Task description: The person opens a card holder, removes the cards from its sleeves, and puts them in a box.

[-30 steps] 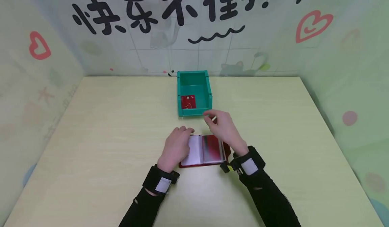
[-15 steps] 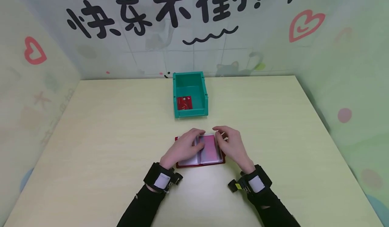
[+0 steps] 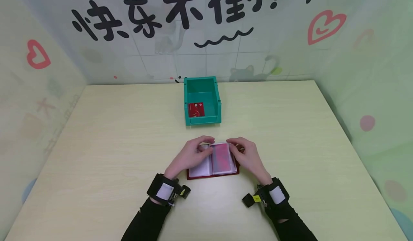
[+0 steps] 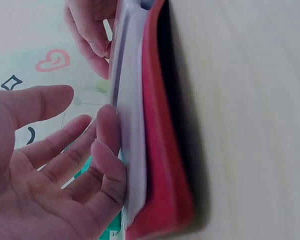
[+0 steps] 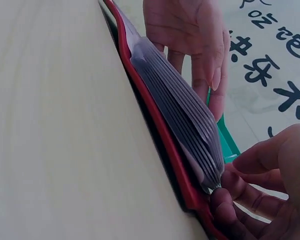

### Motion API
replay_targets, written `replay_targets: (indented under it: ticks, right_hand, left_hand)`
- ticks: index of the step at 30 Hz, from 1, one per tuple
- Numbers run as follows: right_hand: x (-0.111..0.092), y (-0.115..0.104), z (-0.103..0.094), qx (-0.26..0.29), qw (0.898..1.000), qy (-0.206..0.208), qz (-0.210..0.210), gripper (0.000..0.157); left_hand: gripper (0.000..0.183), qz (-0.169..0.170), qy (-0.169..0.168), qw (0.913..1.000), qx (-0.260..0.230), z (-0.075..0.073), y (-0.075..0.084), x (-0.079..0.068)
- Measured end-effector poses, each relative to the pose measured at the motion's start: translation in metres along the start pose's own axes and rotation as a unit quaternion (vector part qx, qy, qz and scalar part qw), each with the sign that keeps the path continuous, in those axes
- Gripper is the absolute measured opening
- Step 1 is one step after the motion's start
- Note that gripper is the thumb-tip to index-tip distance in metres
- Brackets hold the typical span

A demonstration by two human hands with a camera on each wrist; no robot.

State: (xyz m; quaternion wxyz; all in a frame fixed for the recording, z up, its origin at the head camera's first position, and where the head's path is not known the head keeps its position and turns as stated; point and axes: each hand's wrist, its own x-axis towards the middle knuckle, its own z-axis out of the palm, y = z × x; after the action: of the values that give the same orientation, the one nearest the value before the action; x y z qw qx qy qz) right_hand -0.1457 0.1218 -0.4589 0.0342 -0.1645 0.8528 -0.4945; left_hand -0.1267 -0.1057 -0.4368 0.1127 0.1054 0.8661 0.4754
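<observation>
A red-covered card holder [image 3: 206, 175] lies spread on the table in front of me. Clear sleeves [image 5: 180, 100] fan up inside it, and a pink card [image 3: 221, 153] shows through the right-hand sleeve. My left hand [image 3: 188, 155] rests over the left page; in the left wrist view its lower fingers [image 4: 109, 160] touch the page while the thumb stands away. At the far right corner, my right hand [image 3: 248, 156] grips the edge of the sleeves with bent fingertips [image 5: 232, 182]. The sleeves partly hide where those fingertips end.
Beyond the card holder stands a teal bin [image 3: 203, 120] with a red card [image 3: 196, 109] lying in its front left. The pale wooden table [image 3: 129, 126] meets printed walls at the back and both sides.
My right hand has come back from near the bin to the holder's right corner. The left hand's thumb now lies over the page, and the right-hand sleeve looks paler pink.
</observation>
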Motion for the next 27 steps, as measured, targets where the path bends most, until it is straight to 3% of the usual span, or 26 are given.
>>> replay_targets:
  ticks: [11,22,27]
  right_hand:
    - [0.003,0.001,-0.001,0.008,1.000,-0.018,0.014,0.024]
    - [0.004,-0.003,-0.001,-0.011,0.999,-0.030,0.004,0.024]
    - [0.003,-0.010,0.001,-0.061,0.997,-0.028,-0.030,0.023]
  left_hand:
    - [0.037,0.009,0.000,0.9992,-0.040,-0.007,-0.005,-0.001]
    - [0.040,-0.022,-0.036,0.9921,-0.118,-0.015,-0.013,0.001]
    - [0.043,-0.045,-0.050,0.9864,-0.150,-0.019,-0.015,0.002]
